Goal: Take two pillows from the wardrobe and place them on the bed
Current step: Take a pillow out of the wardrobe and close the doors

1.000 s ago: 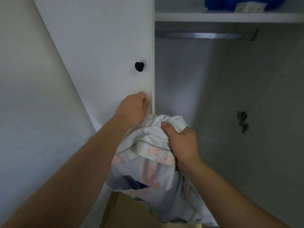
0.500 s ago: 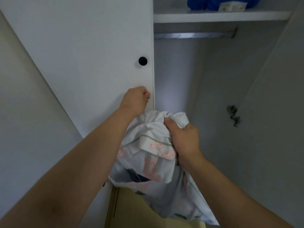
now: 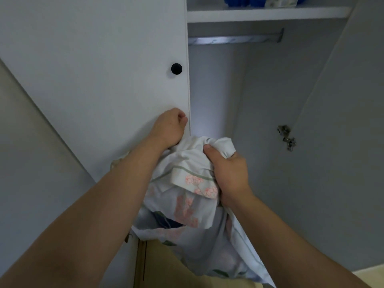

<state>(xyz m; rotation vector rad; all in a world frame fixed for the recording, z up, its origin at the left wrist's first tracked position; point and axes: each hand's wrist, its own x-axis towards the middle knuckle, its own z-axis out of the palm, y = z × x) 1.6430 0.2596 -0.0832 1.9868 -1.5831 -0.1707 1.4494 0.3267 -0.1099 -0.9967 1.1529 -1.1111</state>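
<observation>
Over 1 second the left hand (image 3: 169,127), the right hand (image 3: 228,175) and the bunched pillow (image 3: 187,196) it grips have risen slightly in view, while the knob (image 3: 176,68) has slid up, the hinge (image 3: 287,138) has moved up and left, and the blue bundle (image 3: 239,0) on the shelf (image 3: 266,14) is nearly cut off at the top.

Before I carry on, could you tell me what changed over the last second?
Nothing visibly moved; only the view shifted slightly. The right hand still grips the floral pillow at the open wardrobe; the left hand stays curled by the door, what it holds unclear.
</observation>
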